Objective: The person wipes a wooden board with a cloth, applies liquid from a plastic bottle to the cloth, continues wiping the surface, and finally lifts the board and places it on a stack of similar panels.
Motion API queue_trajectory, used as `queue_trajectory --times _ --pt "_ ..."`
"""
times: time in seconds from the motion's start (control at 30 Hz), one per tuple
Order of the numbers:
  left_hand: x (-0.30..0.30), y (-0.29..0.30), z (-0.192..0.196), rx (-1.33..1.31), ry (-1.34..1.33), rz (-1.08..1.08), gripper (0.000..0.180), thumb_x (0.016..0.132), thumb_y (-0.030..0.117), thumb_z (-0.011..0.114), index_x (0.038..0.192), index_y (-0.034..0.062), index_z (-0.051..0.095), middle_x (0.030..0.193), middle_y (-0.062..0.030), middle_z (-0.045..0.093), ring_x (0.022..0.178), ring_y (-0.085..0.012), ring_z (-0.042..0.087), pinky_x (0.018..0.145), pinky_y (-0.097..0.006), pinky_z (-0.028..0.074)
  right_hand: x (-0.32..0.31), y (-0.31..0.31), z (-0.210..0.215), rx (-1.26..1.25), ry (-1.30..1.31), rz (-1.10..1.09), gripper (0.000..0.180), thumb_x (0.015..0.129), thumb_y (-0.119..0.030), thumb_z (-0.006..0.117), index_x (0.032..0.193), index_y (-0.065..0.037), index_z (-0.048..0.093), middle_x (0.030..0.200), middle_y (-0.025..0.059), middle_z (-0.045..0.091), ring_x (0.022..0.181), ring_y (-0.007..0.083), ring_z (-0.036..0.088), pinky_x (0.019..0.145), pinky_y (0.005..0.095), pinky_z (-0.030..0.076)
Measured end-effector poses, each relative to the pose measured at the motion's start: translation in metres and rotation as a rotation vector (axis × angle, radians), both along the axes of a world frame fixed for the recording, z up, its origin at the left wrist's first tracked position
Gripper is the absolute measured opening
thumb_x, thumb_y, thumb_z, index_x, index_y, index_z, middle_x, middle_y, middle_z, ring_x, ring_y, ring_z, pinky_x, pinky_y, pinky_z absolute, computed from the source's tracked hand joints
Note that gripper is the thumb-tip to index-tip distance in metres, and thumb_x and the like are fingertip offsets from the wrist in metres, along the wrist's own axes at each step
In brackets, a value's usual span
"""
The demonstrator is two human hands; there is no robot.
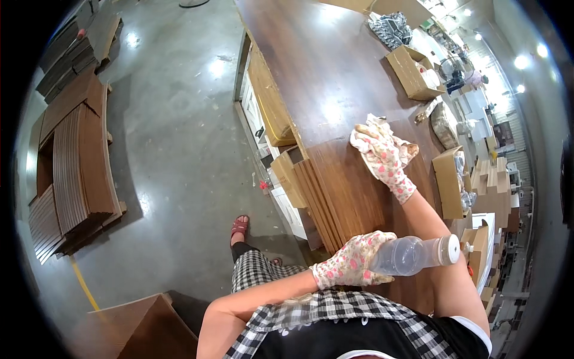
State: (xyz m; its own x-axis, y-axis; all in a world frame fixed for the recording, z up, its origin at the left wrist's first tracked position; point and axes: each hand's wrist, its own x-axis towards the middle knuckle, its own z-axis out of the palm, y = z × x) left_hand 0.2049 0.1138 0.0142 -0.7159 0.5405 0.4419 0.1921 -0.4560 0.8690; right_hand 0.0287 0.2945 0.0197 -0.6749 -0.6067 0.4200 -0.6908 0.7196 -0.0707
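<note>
My left hand (354,261), in a white floral-print glove, is wrapped around a clear plastic bottle (408,256) with a white cap. The bottle lies tilted sideways in front of my body, its cap pointing right. My right hand (382,152), gloved to match, presses a stained whitish cloth (408,153) onto the top brown wooden board (347,197) of a stack. Cloth bunches out around the fingers, and part of it is hidden under the palm. A glossy brown wooden surface (299,66) stretches away beyond the stack.
Open cardboard boxes (449,184) stand along the right side, with another box (412,81) farther off beside a patterned bundle (390,30). Stacked flat cardboard (75,161) sits on the floor at left. A brown carton (140,329) is at lower left.
</note>
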Motion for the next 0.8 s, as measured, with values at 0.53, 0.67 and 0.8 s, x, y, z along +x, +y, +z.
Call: queue_trajectory --times 0.53,0.67,0.8 --pt "0.001 -0.004 0.002 -0.018 -0.068 -0.163 0.078 0.069 0.032 0.085 0.131 0.0016 0.047 0.120 -0.0169 0.058 0.112 -0.0325 0.058 0.097 -0.040 0.046 0.025 -0.079 0.004 -0.036 -0.129 0.047 0.023 0.084 -0.017 0.062 0.108 -0.018 0.065 0.122 0.0051 0.058 0.124 0.0357 0.047 0.103 0.0475 0.037" --pt "0.013 -0.031 0.004 -0.127 -0.128 -0.099 0.084 0.067 0.033 0.087 0.133 0.0003 0.047 0.127 -0.0161 0.056 0.117 -0.0280 0.056 0.101 -0.039 0.044 0.056 -0.067 -0.010 0.003 -0.144 0.010 0.019 0.086 -0.022 0.061 0.103 -0.015 0.064 0.118 0.0093 0.059 0.115 0.0362 0.052 0.096 0.0519 0.040" --pt "0.021 -0.081 0.002 -0.360 -0.285 -0.032 0.084 0.066 0.039 0.088 0.130 -0.0008 0.049 0.119 -0.0143 0.061 0.108 -0.0250 0.061 0.097 -0.038 0.047 0.138 -0.011 0.017 0.145 -0.366 -0.222 0.023 0.086 -0.025 0.064 0.106 -0.012 0.064 0.110 0.0116 0.062 0.108 0.0298 0.059 0.091 0.0470 0.047"
